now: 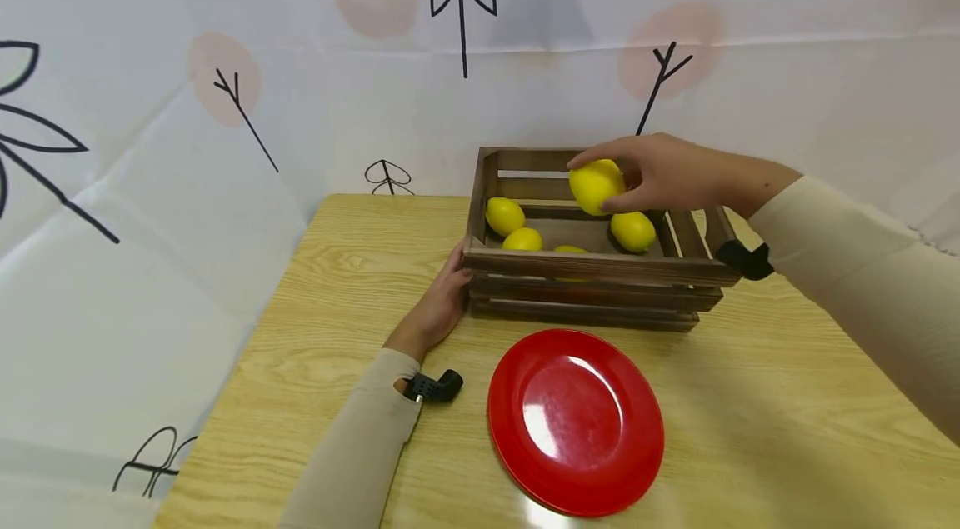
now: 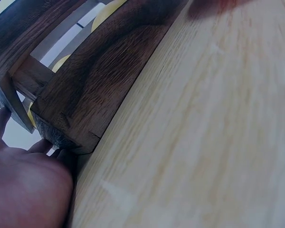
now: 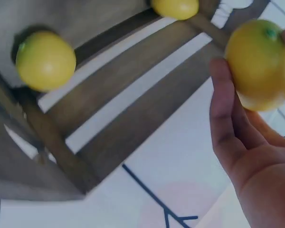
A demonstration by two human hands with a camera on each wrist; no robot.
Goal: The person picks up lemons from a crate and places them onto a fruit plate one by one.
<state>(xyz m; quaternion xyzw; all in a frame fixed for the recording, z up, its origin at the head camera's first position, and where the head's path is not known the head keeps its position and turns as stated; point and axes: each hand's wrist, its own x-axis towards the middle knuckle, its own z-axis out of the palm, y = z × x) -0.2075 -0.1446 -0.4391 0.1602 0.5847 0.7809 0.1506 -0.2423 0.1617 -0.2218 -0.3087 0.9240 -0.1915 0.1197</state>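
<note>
My right hand [image 1: 667,171] pinches a lemon [image 1: 595,186] between thumb and fingers, above the wooden crate [image 1: 592,294]. In the right wrist view, the fingers curl round the held lemon [image 3: 260,64], whose green tip shows. Several more lemons lie inside the crate, among them one at the right [image 1: 632,232] and one at the left [image 1: 505,217]; the front slats partly hide others. My left hand [image 1: 441,304] touches the crate's left side near the front corner, its fingers lying along the wood. The left wrist view shows fingertips against the slat ends [image 2: 61,133].
A red plate [image 1: 576,422], seemingly stacked on another, lies on the wooden table [image 1: 337,329] in front of the crate. Behind the table hangs a white patterned cloth [image 1: 300,29]. Both wrists wear black bands [image 1: 435,386].
</note>
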